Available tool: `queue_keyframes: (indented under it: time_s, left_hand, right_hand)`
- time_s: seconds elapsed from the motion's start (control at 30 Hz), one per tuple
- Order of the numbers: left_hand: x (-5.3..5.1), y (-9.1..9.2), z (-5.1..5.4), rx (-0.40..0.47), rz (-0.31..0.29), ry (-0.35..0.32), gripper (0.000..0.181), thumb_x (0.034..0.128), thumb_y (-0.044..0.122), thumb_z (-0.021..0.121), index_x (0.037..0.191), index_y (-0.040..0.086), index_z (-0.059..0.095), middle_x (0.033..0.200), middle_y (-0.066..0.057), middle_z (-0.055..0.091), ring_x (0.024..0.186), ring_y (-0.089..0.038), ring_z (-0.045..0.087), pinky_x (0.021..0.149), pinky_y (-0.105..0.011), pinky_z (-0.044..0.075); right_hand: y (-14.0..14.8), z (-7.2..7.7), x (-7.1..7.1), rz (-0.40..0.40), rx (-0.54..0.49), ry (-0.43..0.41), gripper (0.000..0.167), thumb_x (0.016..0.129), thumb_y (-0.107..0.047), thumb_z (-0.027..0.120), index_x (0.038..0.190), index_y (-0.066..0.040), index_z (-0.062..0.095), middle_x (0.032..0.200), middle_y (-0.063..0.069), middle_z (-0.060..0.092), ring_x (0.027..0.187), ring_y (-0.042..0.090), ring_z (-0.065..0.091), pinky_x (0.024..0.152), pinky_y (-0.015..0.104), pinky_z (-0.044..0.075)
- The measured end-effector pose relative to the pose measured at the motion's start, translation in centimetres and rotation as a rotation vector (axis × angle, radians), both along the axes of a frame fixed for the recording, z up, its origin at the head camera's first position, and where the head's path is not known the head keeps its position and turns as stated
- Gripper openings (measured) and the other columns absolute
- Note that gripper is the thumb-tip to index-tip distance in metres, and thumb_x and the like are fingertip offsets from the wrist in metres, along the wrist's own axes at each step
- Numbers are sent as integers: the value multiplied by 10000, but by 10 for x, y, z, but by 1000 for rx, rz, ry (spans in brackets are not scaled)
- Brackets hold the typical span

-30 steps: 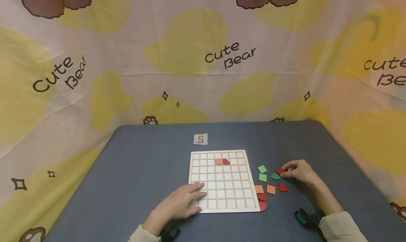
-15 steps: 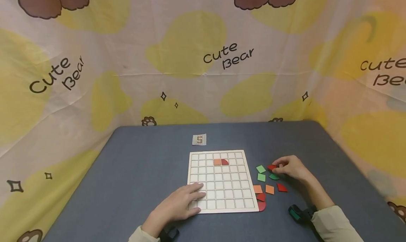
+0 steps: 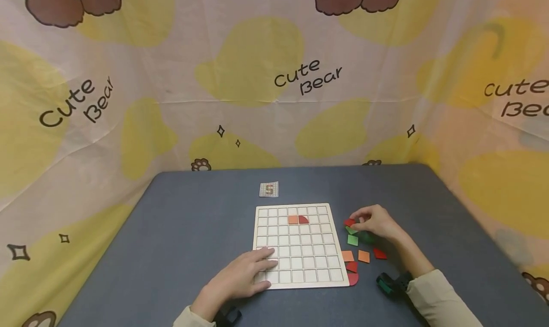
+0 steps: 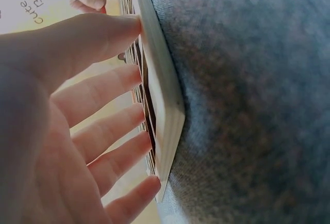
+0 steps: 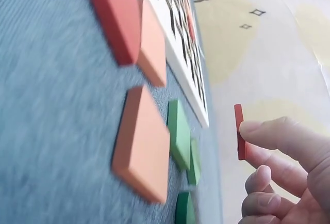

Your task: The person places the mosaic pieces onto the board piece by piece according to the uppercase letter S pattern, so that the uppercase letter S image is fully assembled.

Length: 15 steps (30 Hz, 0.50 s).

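My right hand (image 3: 377, 221) pinches a red piece (image 3: 349, 222) between thumb and fingertips, just right of the white grid board (image 3: 285, 241). In the right wrist view the red piece (image 5: 238, 131) stands on edge in the fingers, off the table. My left hand (image 3: 244, 272) lies with spread fingers on the board's lower left; in the left wrist view the fingertips of that hand (image 4: 98, 115) touch the board's edge (image 4: 165, 105). An orange square (image 3: 293, 219) and a red quarter-round piece (image 3: 303, 219) sit side by side in the board's second row.
Right of the board lie light green squares (image 3: 352, 240), an orange square (image 3: 363, 256), a red piece (image 3: 380, 253) and a dark green piece (image 3: 367, 238). Orange and red pieces (image 3: 353, 279) touch the board's right edge. A small patterned card (image 3: 269, 189) lies behind the board.
My right hand has moved left toward the board, carrying the red piece from above the dark green piece to near the light green ones. The left hand has stayed on the board.
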<state>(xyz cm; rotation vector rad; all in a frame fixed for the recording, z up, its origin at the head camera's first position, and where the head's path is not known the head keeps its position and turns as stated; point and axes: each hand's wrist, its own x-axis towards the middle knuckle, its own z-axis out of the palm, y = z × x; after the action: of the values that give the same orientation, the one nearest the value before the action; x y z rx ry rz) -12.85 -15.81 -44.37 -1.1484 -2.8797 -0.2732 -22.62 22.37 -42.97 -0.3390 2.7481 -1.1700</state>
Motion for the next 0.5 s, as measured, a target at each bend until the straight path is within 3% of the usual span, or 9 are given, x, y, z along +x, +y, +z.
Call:
queue_keyframes:
  time_s: [0.27, 0.5]
  left_hand:
    - [0, 1, 2, 7, -4, 12, 421, 856, 329, 681, 1246, 172, 651, 1384, -59, 588, 1277, -230, 570, 1038, -367, 484]
    - [0, 2, 1, 13, -16, 19, 419, 852, 327, 683, 1240, 171, 655, 1378, -61, 593, 1270, -231, 576, 1030, -369, 489]
  right_hand:
    - [-16, 5, -6, 77, -52, 30, 246, 788, -119, 761, 986, 24, 728, 620, -28, 476, 570, 56, 411, 525, 195, 332]
    - [-32, 7, -8, 67, -73, -23, 252, 783, -114, 765, 998, 14, 732, 649, -24, 511, 595, 90, 427, 496, 206, 348]
